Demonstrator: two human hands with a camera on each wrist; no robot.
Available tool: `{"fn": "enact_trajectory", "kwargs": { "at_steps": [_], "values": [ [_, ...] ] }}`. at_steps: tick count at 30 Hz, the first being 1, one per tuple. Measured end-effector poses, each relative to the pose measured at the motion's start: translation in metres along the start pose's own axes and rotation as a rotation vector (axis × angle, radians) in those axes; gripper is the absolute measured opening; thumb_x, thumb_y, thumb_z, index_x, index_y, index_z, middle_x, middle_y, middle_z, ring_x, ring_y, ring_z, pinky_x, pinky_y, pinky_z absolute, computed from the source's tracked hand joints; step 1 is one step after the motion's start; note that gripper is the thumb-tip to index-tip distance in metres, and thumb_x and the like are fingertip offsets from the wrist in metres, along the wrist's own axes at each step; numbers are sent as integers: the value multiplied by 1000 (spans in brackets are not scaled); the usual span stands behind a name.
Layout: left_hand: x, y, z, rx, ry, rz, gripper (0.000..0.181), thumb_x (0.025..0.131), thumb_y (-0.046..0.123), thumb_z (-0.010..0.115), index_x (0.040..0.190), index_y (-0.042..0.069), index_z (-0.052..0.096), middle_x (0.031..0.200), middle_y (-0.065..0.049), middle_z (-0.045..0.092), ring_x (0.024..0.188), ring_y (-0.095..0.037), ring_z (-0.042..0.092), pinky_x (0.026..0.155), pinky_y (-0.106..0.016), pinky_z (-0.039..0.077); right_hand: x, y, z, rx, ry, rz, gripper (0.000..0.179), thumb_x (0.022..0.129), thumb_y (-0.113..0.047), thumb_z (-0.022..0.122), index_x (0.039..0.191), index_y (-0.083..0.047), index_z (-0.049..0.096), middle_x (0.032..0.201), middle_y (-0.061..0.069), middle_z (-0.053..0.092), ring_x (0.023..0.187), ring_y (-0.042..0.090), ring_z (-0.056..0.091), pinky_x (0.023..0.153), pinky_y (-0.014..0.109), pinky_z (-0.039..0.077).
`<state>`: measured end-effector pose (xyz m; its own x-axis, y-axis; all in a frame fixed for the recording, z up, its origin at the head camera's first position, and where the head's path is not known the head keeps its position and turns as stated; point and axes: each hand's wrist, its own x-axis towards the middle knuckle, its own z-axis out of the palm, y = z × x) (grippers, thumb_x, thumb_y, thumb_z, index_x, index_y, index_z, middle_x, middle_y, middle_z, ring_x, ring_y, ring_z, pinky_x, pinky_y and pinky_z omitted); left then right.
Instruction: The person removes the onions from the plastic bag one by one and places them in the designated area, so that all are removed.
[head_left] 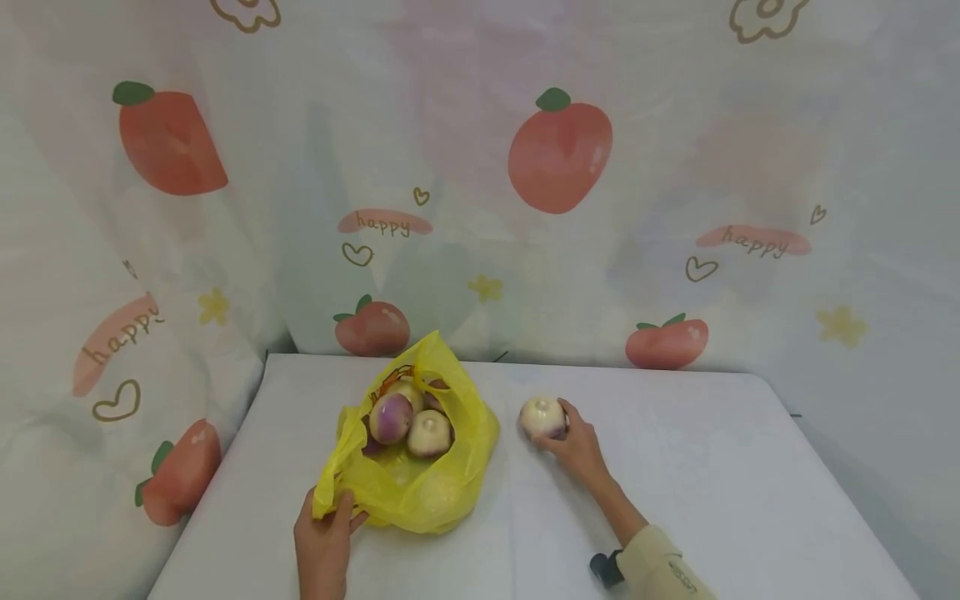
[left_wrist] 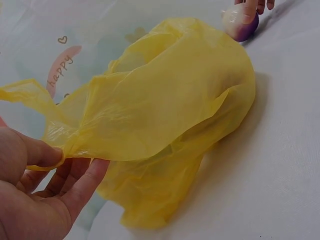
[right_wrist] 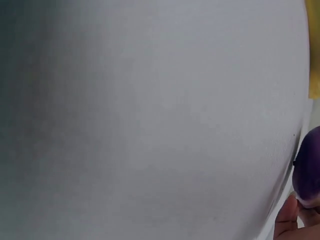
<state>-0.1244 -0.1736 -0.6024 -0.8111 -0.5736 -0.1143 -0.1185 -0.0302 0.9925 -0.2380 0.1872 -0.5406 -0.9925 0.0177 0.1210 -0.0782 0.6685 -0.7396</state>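
Head view: nearest, I see the left hand (head_left: pixel 324 537) pinching the near edge of a yellow plastic bag (head_left: pixel 446 500). Right of the bag, the right hand (head_left: pixel 582 452) grips a purple-and-white turnip (head_left: pixel 540 417); other turnips (head_left: pixel 430 434) sit inside the bag.

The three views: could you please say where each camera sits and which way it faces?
Head: worn there, facing forward and down at the yellow bag; left fingers and right fingers show.
Left wrist: worn there, facing the bag; left fingers pinch it.
Right wrist: worn there, facing a white surface; right fingers at edge.
The first two share the bag.
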Motion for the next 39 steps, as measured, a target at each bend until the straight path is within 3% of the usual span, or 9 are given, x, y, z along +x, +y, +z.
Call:
{"fn": "enact_trajectory", "kwargs": {
  "at_steps": [7,14,19,26,33,39],
  "values": [
    [-6,10,1,-5,-17,-5,44,90,36,63,127,16,49,121,-4,48,103,-22,56,68,-26,59,3,1,-6,-34,-87,39,81,77,-23,79,138,1,33,135,27,45,118,39,47,99,54,41],
    [-32,57,-4,-113,-87,47,46,92,23,63,128,-1,46,123,-20,45,104,-26,55,71,-31,59,6,1,-5,-32,-123,49,81,77,-26,78,138,2,32,138,26,41,121,39,45,100,53,41],
    [-41,73,-5,-123,-83,44,47,91,25,64,126,-1,48,120,-18,46,98,-21,57,69,-28,59,3,5,-6,-9,-146,12,83,77,-30,79,139,2,34,139,25,40,116,37,49,95,51,45],
    [-50,98,-5,-65,-101,-32,46,95,19,59,132,-3,42,127,-19,42,107,-29,51,76,-29,58,2,11,-10,6,-216,-16,84,77,-34,78,140,-1,32,140,23,39,113,33,49,95,50,46],
    [-51,93,-4,-131,-103,-6,51,93,21,62,134,-3,41,125,-20,43,103,-26,53,73,-29,59,3,7,-14,19,-251,-12,85,76,-34,79,138,1,32,140,24,39,117,39,47,98,55,43],
    [-55,101,-2,-94,-117,-35,50,95,18,59,136,-3,39,129,-20,42,106,-27,52,76,-28,58,3,9,-16,6,-243,8,85,77,-35,79,139,-1,32,141,22,39,116,36,49,96,52,45]
  ]
}}
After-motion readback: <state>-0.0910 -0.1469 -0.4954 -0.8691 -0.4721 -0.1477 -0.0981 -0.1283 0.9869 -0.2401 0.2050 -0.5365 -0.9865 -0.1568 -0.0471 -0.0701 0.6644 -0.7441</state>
